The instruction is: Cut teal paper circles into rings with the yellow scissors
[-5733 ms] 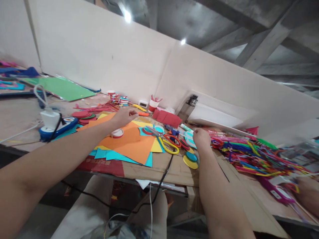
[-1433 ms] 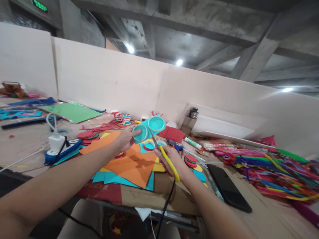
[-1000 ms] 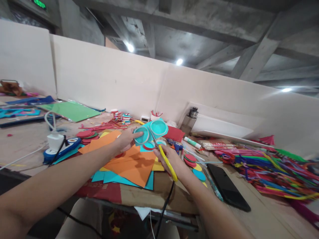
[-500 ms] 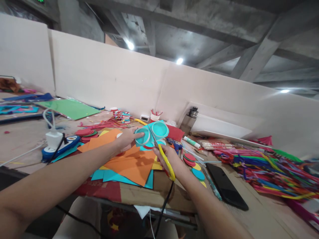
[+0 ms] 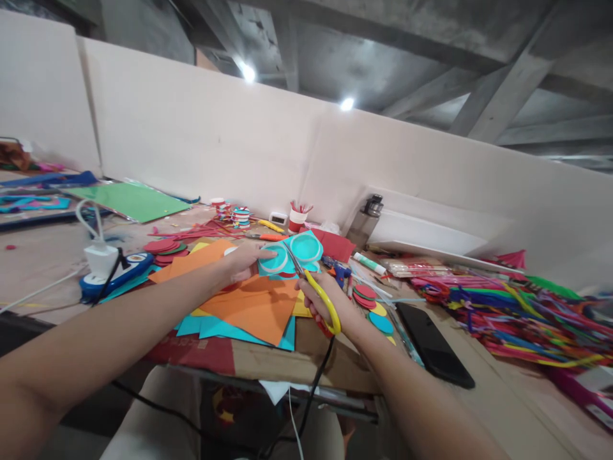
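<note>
My left hand [image 5: 244, 259] pinches a teal paper piece [image 5: 293, 253] marked with two white-rimmed circles, holding it above the table. My right hand [image 5: 322, 300] grips scissors [image 5: 313, 291] with yellow and red handles. Their blades reach up into the teal piece between the two circles. Orange [image 5: 249, 303], teal and yellow paper sheets lie spread under both hands on a cardboard sheet [image 5: 306, 361].
A black phone [image 5: 433, 345] lies right of my right arm. Paper discs [image 5: 371, 300] sit beside it. A heap of coloured pipe cleaners [image 5: 502, 313] fills the right. A power strip with a charger [image 5: 108, 268], a green sheet [image 5: 129, 199], a cup [image 5: 297, 220] and a bottle [image 5: 364, 217] stand behind.
Both hands have sunk slightly toward the table with the teal piece and scissors. The blades have advanced a little between the two circles. The camera has tilted slightly.
</note>
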{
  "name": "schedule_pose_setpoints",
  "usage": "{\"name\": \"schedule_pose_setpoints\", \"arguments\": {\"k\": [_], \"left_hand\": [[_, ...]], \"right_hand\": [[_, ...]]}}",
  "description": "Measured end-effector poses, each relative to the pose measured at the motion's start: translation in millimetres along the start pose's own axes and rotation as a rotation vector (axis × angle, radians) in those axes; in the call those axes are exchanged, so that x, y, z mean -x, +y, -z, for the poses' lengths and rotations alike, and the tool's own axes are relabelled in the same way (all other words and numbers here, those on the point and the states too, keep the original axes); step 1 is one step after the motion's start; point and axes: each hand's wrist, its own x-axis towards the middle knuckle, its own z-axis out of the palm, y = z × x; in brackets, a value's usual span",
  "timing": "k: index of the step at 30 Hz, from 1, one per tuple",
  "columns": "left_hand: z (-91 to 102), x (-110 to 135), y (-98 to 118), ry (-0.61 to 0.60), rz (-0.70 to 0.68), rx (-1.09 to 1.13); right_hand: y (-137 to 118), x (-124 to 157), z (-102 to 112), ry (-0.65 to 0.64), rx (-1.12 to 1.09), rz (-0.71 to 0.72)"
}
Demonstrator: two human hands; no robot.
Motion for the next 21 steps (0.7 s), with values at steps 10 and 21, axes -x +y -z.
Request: {"name": "schedule_pose_setpoints", "arguments": {"k": [10,21], "left_hand": [[-3.4,4.3,6.0,0.125,0.018,0.005],[-1.3,5.2,15.9,0.122,-0.051,0.027]], "right_hand": [[-8.7,2.0,6.1,0.008,-0.045,-0.042],[4.7,3.4,20.1,-0.144,-0.127,0.157]]}}
